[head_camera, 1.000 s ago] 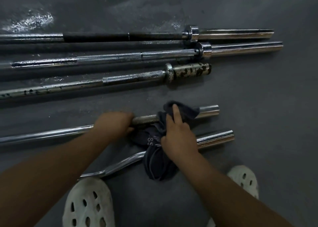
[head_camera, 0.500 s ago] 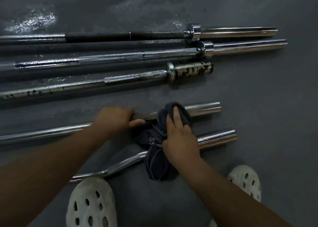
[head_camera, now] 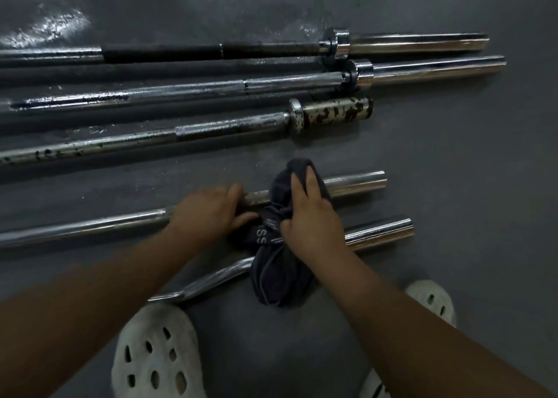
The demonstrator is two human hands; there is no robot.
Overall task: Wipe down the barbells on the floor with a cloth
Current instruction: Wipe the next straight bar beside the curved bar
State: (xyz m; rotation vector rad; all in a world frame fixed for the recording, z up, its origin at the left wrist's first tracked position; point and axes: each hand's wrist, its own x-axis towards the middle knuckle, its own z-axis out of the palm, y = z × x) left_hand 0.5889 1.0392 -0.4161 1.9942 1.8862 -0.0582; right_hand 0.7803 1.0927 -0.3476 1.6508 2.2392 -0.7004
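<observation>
Right hand (head_camera: 314, 219): fingers (head_camera: 311, 183) close together, curled over the cloth on top of the bar; the thumb pinches bunched fabric on the near side.
Left hand (head_camera: 208, 213): fingers (head_camera: 232, 193) wrapped over the same bar just left of the cloth, tips hidden behind it; the thumb lies along the near side and touches the fabric.
Cloth (head_camera: 280, 274): dark grey, draped over the straight bar near its right end; the loose tail hangs toward the camera and covers part of the curl bar. Its pale lettering is too creased to read in full.
Straight bar (head_camera: 84, 227): chrome, on the floor, left end cut off by the frame.
Curl bar (head_camera: 380, 231): nearest the feet, its middle hidden under cloth and wrist.
3 longer barbells (head_camera: 235, 126): parallel, farther away, all cut off at left; the nearest has a blotched sleeve.
Floor (head_camera: 453, 162): dark grey, with a blurred shiny patch at top left.
Shoes (head_camera: 157, 352): white, perforated, the right one mostly hidden by the forearm.
</observation>
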